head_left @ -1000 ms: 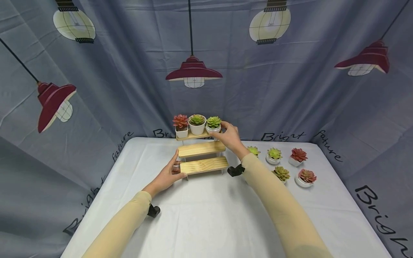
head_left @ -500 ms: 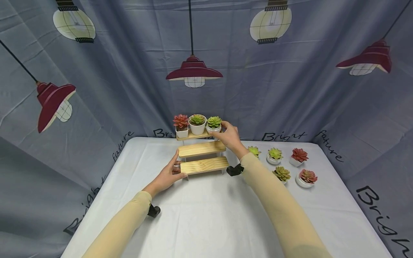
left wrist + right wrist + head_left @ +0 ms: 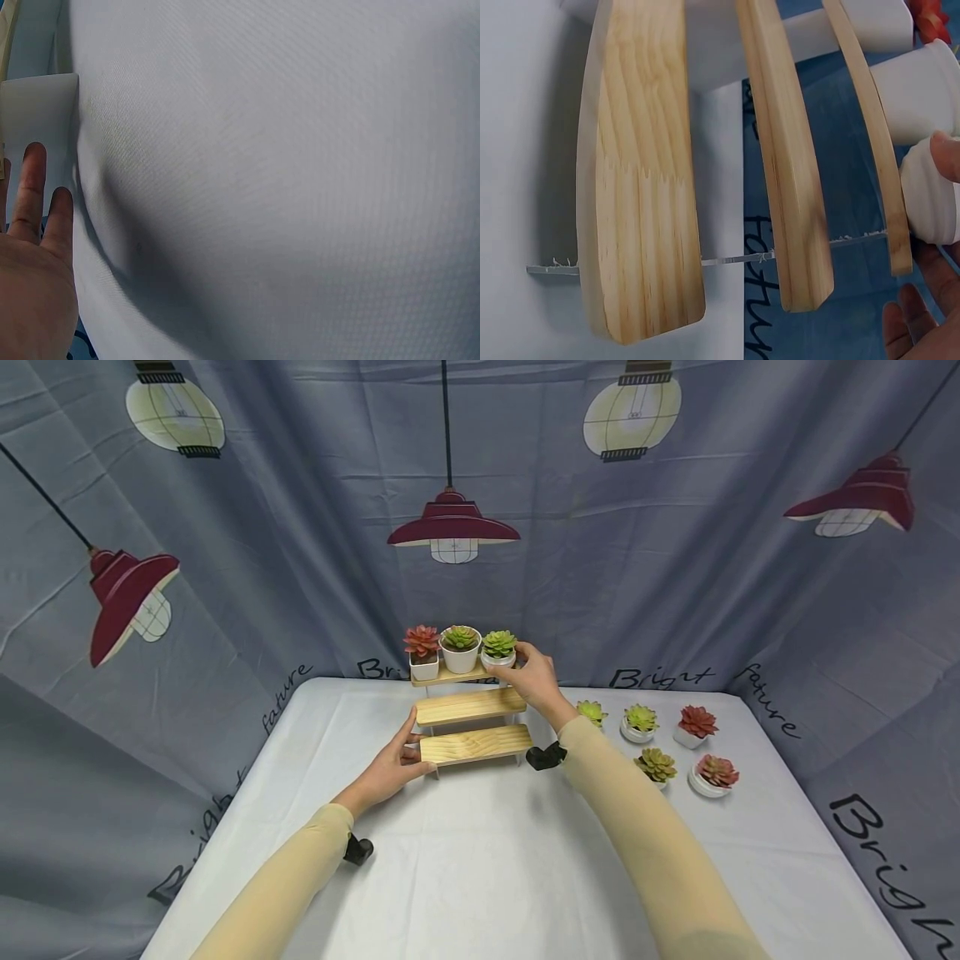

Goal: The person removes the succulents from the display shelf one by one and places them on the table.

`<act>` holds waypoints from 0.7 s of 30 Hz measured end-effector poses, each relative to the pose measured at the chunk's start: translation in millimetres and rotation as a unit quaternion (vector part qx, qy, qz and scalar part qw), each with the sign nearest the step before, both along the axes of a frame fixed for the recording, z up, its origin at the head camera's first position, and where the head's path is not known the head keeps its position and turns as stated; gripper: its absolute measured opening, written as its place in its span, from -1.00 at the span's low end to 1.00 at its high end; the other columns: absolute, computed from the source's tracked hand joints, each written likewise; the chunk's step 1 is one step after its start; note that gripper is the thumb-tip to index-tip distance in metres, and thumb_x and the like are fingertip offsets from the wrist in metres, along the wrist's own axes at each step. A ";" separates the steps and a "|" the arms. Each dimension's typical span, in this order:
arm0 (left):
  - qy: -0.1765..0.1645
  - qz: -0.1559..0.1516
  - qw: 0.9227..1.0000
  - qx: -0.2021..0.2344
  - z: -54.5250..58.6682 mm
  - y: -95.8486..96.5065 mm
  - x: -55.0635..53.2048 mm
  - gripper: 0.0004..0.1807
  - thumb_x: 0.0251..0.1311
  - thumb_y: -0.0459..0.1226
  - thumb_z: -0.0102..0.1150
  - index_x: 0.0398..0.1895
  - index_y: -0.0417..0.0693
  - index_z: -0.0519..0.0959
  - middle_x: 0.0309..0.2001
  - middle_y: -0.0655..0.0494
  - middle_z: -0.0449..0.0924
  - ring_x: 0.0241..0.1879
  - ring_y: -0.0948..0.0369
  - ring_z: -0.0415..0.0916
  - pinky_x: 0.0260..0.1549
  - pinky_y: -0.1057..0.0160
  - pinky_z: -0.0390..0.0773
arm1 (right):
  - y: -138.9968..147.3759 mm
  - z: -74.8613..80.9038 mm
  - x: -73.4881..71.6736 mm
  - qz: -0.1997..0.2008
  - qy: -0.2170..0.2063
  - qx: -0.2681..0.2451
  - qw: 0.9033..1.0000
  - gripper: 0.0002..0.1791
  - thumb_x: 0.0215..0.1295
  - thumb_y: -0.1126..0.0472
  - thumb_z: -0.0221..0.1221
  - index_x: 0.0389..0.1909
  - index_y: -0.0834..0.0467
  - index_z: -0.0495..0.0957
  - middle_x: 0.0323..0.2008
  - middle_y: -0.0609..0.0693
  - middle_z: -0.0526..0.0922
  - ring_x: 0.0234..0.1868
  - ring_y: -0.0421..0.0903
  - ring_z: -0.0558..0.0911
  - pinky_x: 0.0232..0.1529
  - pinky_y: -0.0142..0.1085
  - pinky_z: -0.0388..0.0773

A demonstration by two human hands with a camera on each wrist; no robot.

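A three-tier wooden plant stand (image 3: 474, 745) with clear supports stands at the back of the table. My right hand (image 3: 534, 678) holds a small white pot with a green artificial succulent (image 3: 498, 644) at the right end of its top shelf. In the right wrist view, the thumb lies on the white pot (image 3: 928, 193) and the other fingers are below it. Beside it on that shelf are another green succulent (image 3: 461, 640) and a red one (image 3: 423, 643). My left hand (image 3: 386, 768) rests against the stand's left end; its fingers (image 3: 30, 191) extend straight along the side panel (image 3: 41, 105).
On the right of the white-covered table (image 3: 480, 877) sit several more potted succulents, including a red one (image 3: 697, 722), a pinkish one (image 3: 716, 771) and a yellow-green one (image 3: 656, 765). My right forearm partly covers some. A grey printed curtain (image 3: 525, 585) hangs behind.
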State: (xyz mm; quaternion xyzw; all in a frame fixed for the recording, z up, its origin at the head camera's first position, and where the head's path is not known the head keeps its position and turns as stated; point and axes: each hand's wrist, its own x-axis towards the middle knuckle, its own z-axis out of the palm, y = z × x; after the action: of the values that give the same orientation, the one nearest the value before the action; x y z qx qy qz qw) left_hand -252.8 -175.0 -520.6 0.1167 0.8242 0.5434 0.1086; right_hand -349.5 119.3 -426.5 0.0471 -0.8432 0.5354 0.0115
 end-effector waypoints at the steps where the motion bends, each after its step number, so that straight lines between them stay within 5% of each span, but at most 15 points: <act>1: 0.002 -0.001 1.000 -0.002 0.0 -0.2 -0.3 0.19 0.29 -0.11 0.43 0.65 0.55 -0.31 0.45 -0.16 0.22 0.16 -0.02 0.45 0.23 -0.13 0.43 | -0.1 0.4 0.2 0.000 0.000 0.000 1.000 -0.03 0.24 -0.15 0.42 0.55 0.11 0.23 0.39 0.13 0.37 0.45 0.08 0.14 0.37 0.09 0.28; 21: 0.007 -0.003 1.000 -0.021 -0.7 -0.5 -0.7 0.19 0.30 -0.06 0.41 0.63 0.59 -0.36 0.44 -0.11 0.25 0.16 0.03 0.47 0.26 -0.07 0.43 | 27.2 28.7 15.6 0.001 0.005 0.018 1.000 0.01 0.23 -0.19 0.41 0.58 0.09 0.18 0.44 0.18 0.26 0.49 0.13 0.17 0.36 0.16 0.29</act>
State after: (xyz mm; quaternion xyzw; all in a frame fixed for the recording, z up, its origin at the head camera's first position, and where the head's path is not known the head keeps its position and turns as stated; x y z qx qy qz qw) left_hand -253.5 -175.5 -521.3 0.1212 0.8358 0.5246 0.1069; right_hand -333.9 146.5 -397.8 0.0513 -0.8528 0.5196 0.0142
